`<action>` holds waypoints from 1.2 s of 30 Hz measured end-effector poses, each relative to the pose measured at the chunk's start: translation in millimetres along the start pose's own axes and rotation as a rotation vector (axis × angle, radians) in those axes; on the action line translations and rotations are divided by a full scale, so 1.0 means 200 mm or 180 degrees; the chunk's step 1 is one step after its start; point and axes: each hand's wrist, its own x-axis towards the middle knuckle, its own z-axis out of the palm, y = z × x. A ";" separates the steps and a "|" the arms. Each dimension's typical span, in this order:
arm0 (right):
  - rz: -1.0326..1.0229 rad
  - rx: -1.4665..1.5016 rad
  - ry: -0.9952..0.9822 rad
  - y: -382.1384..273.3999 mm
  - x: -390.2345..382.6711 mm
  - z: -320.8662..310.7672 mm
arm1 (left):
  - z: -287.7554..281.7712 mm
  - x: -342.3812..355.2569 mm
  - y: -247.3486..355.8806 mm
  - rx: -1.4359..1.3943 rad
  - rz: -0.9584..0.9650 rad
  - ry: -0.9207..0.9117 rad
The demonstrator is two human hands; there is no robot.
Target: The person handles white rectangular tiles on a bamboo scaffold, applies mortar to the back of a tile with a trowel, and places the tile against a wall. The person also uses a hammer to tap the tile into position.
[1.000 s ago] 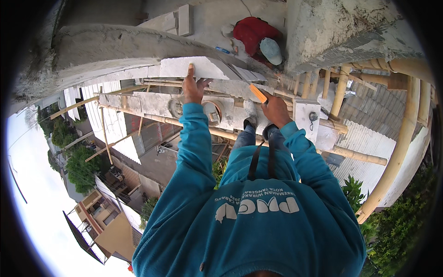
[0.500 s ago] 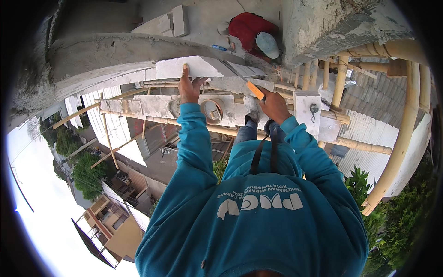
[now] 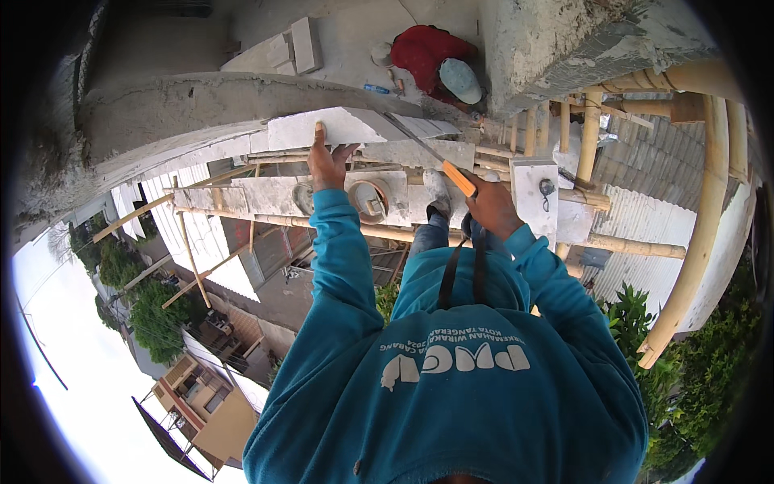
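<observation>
My left hand (image 3: 326, 168) grips a white block (image 3: 355, 127) with an angled end, resting at the edge of the grey wall, thumb on its top and fingers at its near edge. My right hand (image 3: 490, 210) is closed round the orange handle (image 3: 459, 177) of a saw, whose long dark blade (image 3: 419, 141) reaches up-left across the block's angled end. A bucket (image 3: 354, 202) with tools inside and my dusty shoe (image 3: 435, 185) are on the scaffold plank (image 3: 266, 194) below. To the right, a small black item (image 3: 546, 188) lies on another pale block (image 3: 524, 210).
A co-worker (image 3: 427, 60) in red with a pale cap crouches beyond the wall (image 3: 201, 101), near stacked blocks (image 3: 305, 47). A concrete column (image 3: 548, 40) rises at upper right. Bamboo poles (image 3: 701, 210) line the right. Roofs (image 3: 645, 226) and trees (image 3: 161, 315) lie below.
My right hand and the saw have drawn back toward me and slightly right. My left hand keeps its hold on the block, while the whole view has shifted a little.
</observation>
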 end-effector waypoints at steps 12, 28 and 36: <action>-0.0135 0.0004 0.0153 0.04 0.11 0.11 | 0.00 -0.03 -0.05 0.0059 -0.0103 0.0357; 0.0494 0.0174 -0.0255 -0.04 -0.30 -0.13 | -0.08 -0.07 -0.06 0.0030 -0.0092 0.0274; 0.0051 0.0103 0.0107 0.01 0.15 0.09 | -0.06 -0.03 -0.08 0.0368 0.0081 -0.0047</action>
